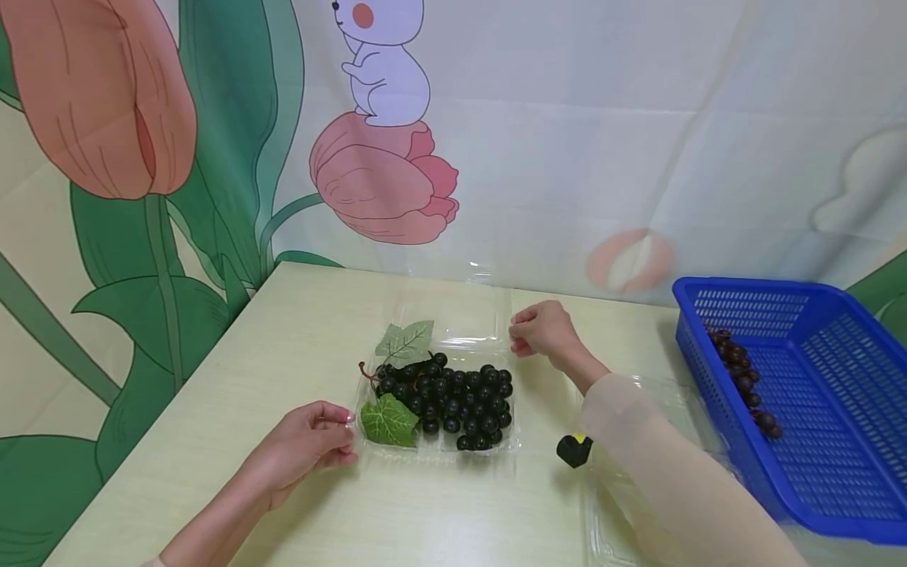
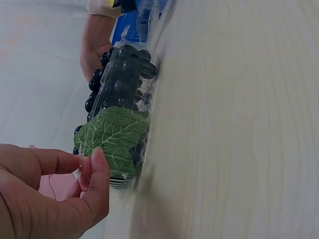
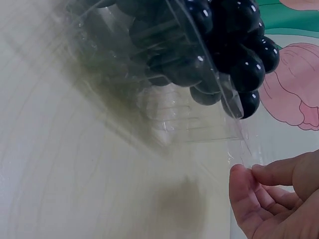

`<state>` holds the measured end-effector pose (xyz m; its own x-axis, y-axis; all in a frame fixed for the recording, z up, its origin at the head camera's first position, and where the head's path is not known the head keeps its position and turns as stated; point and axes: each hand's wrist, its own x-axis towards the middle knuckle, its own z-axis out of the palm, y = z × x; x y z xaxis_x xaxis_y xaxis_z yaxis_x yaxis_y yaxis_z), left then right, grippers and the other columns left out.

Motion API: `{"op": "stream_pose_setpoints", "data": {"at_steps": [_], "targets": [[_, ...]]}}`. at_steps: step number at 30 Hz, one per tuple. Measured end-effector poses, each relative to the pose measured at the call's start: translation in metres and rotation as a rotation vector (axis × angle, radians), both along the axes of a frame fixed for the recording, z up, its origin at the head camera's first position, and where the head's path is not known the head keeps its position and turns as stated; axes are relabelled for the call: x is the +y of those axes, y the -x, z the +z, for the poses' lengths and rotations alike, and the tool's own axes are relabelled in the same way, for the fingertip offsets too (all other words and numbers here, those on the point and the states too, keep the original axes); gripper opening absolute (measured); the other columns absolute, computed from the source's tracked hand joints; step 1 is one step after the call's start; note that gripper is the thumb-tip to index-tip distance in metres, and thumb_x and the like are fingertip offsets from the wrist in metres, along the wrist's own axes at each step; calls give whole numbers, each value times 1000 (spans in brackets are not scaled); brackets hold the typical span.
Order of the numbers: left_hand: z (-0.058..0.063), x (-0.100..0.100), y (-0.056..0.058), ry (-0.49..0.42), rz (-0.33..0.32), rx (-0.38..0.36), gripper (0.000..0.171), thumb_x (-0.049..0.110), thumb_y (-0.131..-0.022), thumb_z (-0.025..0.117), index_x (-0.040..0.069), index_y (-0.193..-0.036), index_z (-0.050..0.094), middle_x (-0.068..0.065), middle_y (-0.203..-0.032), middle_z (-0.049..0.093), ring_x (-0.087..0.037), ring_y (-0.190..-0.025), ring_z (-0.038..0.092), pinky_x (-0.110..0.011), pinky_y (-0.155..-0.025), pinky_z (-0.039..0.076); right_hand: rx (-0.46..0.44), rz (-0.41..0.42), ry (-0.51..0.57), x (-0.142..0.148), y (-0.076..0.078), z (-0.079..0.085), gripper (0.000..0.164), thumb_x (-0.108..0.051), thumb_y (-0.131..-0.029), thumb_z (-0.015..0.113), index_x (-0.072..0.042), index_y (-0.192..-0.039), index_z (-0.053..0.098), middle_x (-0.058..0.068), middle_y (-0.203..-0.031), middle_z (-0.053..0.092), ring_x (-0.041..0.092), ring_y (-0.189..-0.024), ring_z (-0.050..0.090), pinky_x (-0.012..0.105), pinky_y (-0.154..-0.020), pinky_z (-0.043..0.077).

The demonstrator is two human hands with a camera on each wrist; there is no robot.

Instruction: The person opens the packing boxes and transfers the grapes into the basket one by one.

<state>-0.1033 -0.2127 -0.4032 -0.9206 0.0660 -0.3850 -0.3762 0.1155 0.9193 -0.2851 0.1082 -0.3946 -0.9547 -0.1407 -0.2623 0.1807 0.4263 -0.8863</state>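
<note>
A pale wooden table (image 1: 298, 346) is seen in front of a wall cloth (image 1: 567, 118) painted with big pink tulips and a white bunny. A blue basket (image 1: 836, 378) is placed at the right side of the table, and a second bunch of dark grapes (image 1: 744, 386) is kept inside it. A clear plastic box (image 1: 439, 449) is set near the middle of the table, with its see-through lid (image 1: 460, 315) folded back on the far side. A bunch of dark grapes with green leaves (image 1: 446, 398) is laid in the box, with its long way running left to right and its stem end pointing left. The left hand (image 1: 305, 445) is held at the near left corner of the box, and the rim there is pinched between the curled fingers and the thumb (image 2: 97, 174). The right hand (image 1: 542, 331) is held at the far right corner, just beside the edge of the lid. Its fingers (image 3: 244, 194) are curled close to the thin plastic edge, but it cannot be told for sure if the edge is gripped. So the box is kept between the two hands, to the right of the left hand and to the near left of the right hand, and both hands are about equally close to it. A small black and yellow thing (image 1: 574, 450) is worn under the right wrist.
</note>
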Motion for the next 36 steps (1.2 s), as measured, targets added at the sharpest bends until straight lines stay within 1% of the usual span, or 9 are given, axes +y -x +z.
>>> {"op": "stream_pose_setpoints", "data": {"at_steps": [6,15,17,24,28,33,36], "targets": [[0,0,0,-6,-1,1,34,-6,-99,55,-17,-130,43,-19,-106,55,-24,-88,64,-32,-83,61,-14,22,-27,1,0,-4,16,4,-97,64,15,-108,68,29,-98,71,15,-60,65,28,-62,61],[-1,-3,0,-2,-6,6,34,-6,-99,55,-18,-129,44,-18,-104,57,-23,-87,64,-31,-81,61,-36,70,-67,3,-4,-4,18,3,-98,63,16,-109,68,22,-90,72,15,-59,63,28,-60,60],[-2,-3,1,-1,-6,4,34,-6,-99,55,-18,-129,44,-17,-103,57,-23,-87,64,-31,-81,61,-35,80,-66,3,-4,-4,19,3,-98,63,17,-109,68,23,-89,72,14,-59,62,28,-60,60],[-3,-5,2,3,-11,-1,34,-5,-100,55,-17,-130,43,-18,-104,56,-23,-87,64,-31,-81,61,-43,85,-67,3,-5,-4,20,4,-98,61,19,-109,68,26,-91,71,14,-57,61,28,-58,60],[-2,-5,2,7,-14,-2,34,-5,-100,54,-17,-130,43,-18,-103,57,-22,-86,64,-32,-81,61,-44,83,-71,2,-4,-6,19,4,-98,61,19,-108,68,23,-86,71,14,-56,61,28,-57,60],[-2,-5,2,9,-17,-2,35,-4,-100,55,-17,-131,43,-18,-103,58,-22,-85,65,-31,-81,61,-47,82,-78,3,-4,-6,20,4,-97,62,19,-109,68,23,-87,70,14,-56,60,27,-57,59],[-1,-5,2,6,-15,-5,35,-4,-100,55,-17,-131,44,-18,-103,58,-22,-86,65,-31,-81,60,-47,85,-79,3,-4,-6,21,3,-97,62,19,-110,67,20,-85,70,14,-57,60,28,-57,60]]}}
